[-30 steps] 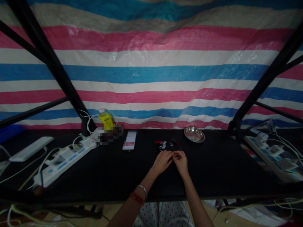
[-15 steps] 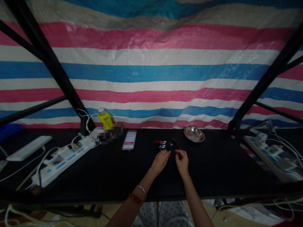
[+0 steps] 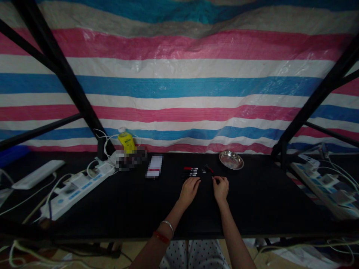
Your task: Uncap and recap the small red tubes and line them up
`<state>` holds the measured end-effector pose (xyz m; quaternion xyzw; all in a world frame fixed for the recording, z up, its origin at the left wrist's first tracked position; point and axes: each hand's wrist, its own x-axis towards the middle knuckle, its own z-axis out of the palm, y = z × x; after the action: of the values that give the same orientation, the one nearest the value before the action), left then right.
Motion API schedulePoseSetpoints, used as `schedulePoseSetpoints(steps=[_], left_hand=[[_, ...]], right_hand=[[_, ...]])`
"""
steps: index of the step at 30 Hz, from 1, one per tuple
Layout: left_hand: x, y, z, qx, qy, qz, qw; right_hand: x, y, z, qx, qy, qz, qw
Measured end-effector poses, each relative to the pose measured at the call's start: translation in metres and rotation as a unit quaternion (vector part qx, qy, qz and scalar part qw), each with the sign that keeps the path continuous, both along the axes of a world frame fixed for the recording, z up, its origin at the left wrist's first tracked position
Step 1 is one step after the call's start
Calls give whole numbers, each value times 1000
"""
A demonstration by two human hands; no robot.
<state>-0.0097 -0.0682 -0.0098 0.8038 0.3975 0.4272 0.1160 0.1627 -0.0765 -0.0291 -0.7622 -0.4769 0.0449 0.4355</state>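
Note:
Fingers drawn together and pointing right, my left hand [image 3: 189, 191] rests on the black table just below a short row of small marker-like items. Of that row, a red one [image 3: 190, 168] lies at the back, with black ones [image 3: 192, 174] in front. To the right, my right hand [image 3: 221, 189] has its thumb and fingertips pinched. Whatever either hand holds is too dark and small to name. A gap separates the hands. Beyond my right fingertips lie a small red-and-black piece [image 3: 209, 169] and a tiny pale piece [image 3: 203, 172].
A round metal dish [image 3: 231, 160] stands at the back right. A phone [image 3: 154, 166] lies left of the markers. Farther left are a yellow bottle [image 3: 127, 142] and a white power strip [image 3: 81, 188] with cables. Another power strip [image 3: 327, 186] sits at the right.
My right hand has shifted a little to the right, so the gap between the hands is wider. My left hand has hardly moved, and the view has shifted slightly.

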Motion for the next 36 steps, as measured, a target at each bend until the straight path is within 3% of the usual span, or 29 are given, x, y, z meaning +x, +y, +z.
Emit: schedulePoseSetpoints(steps=[4, 9, 14, 20, 36], left_hand=[[0, 1, -2, -38, -53, 2, 998], [0, 1, 0, -49, -102, -10, 994], [-3, -1, 7, -9, -50, -33, 998], [-1, 0, 3, 5, -30, -38, 999], [0, -1, 6, 6, 19, -9, 1000]], right_hand=[[-3, -5, 2, 49, 87, 74, 992], [-20, -3, 7, 114, 306, 159, 932], [-33, -3, 18, 67, 409, 226, 882], [-30, -8, 23, 47, 442, 240, 863], [-27, -8, 24, 29, 437, 247, 864]])
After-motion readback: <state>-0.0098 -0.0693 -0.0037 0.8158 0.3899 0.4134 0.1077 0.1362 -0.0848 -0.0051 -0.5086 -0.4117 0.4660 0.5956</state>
